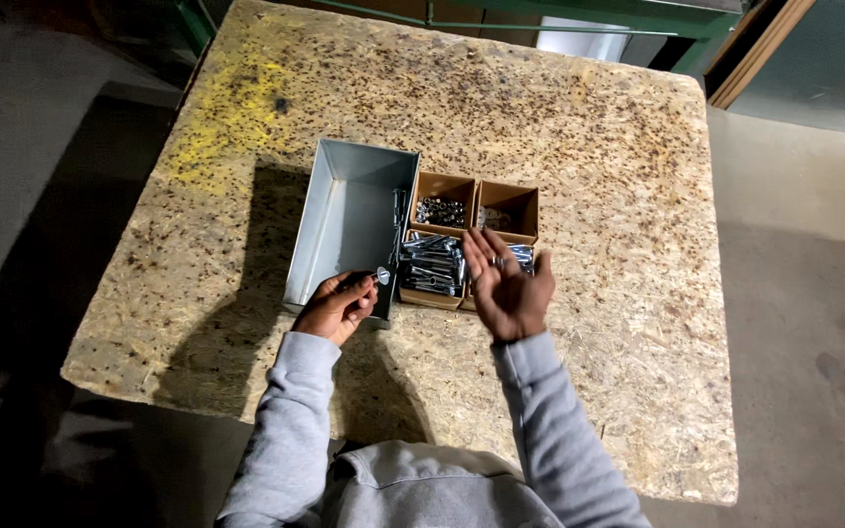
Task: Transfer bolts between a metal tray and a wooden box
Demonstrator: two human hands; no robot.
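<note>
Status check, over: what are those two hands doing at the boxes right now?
Left hand pinching a bolt at the grey metal bin corner. Right hand open, palm up, small metal piece on it, over the cardboard boxes of hardware. Nothing in the way.

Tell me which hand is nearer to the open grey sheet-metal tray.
Left. The left hand sits at the near corner of the grey sheet-metal tray, pinching a small bolt against its edge. The right hand is open, palm up, over the brown cardboard boxes of bolts beside the tray.
</note>
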